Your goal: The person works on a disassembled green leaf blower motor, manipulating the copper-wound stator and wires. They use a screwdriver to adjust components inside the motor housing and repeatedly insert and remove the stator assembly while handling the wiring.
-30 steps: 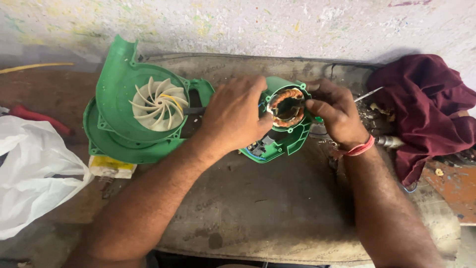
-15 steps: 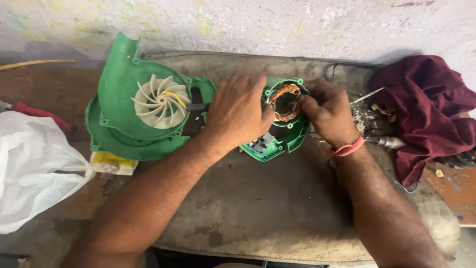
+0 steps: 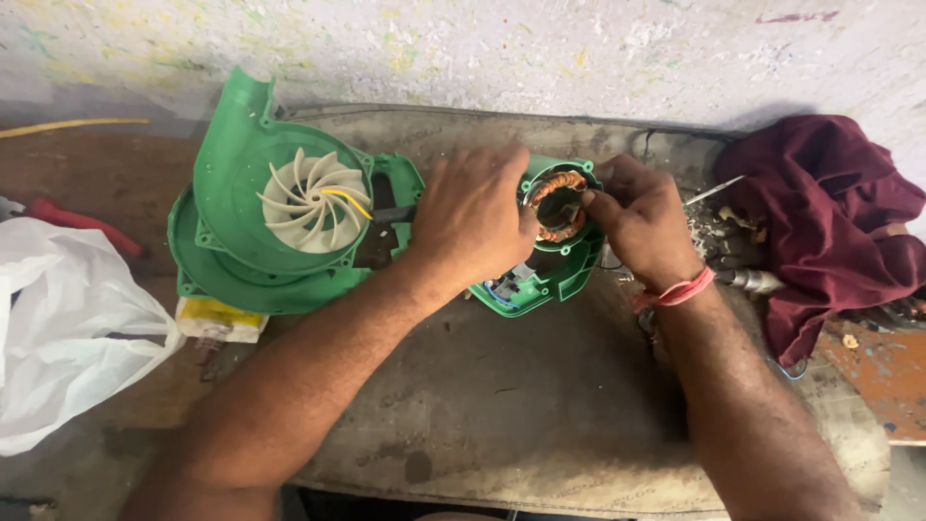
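A green plastic blower housing [image 3: 241,164] lies open on a worn bench pad [image 3: 463,405], with a white fan wheel [image 3: 313,201] in its round chamber. At its right end sits a green motor shell [image 3: 550,275] holding a copper-wound stator [image 3: 558,205]. My left hand [image 3: 473,217] grips the shell from the left, covering its middle. My right hand [image 3: 641,222] is at the stator's right rim, fingertips pinched on the copper windings. A red band circles my right wrist.
A dark red cloth [image 3: 830,212] is bunched at the right, with small metal parts and debris [image 3: 723,241] beside it. A white plastic bag [image 3: 58,328] lies at the left, a red-handled tool [image 3: 77,224] behind it. A painted wall runs along the back.
The view has shifted slightly. My right hand's fingers have moved in closer onto the stator's rim. My left hand keeps its grip on the shell.
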